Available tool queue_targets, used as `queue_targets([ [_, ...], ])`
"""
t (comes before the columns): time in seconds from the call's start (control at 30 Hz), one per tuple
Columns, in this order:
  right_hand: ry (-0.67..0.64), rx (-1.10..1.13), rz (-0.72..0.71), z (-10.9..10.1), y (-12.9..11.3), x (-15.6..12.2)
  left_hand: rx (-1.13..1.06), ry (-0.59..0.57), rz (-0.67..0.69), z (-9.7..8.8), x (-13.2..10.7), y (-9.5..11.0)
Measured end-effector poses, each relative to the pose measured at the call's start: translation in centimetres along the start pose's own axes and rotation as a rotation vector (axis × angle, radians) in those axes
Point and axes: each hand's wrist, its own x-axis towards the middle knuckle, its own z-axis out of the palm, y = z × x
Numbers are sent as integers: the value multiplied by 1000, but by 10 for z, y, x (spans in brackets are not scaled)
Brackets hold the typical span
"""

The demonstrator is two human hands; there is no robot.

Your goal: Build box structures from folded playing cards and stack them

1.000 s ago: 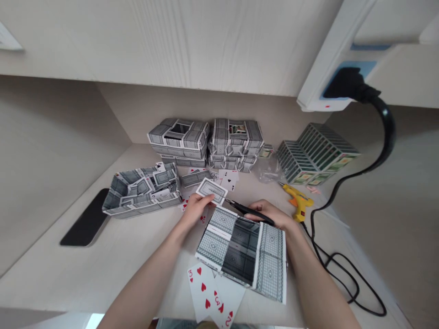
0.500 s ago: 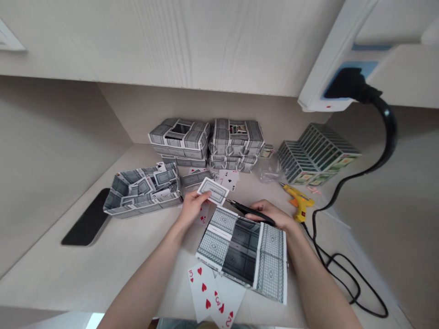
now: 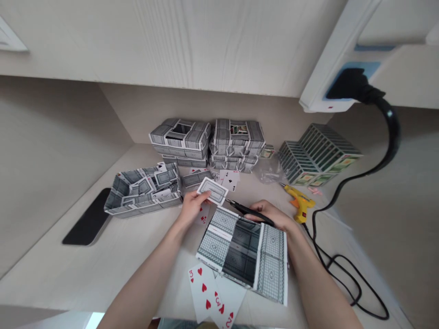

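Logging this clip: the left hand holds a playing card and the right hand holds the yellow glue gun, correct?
No: the head view shows the right hand holding black scissors, not the yellow glue gun. The left hand does hold the playing card.

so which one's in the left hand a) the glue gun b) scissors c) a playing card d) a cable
c, the left hand grips a playing card with its patterned back showing, while the scissors are in the right hand
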Motion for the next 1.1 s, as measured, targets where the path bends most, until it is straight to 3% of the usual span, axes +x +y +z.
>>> queue_targets([
  [0.83,-19,61,43,0,4,-1,23,-29,4,0,-2,3],
  [1.1,-23,3,-55,-3,3,-1,3,-69,28,-6,4,2],
])
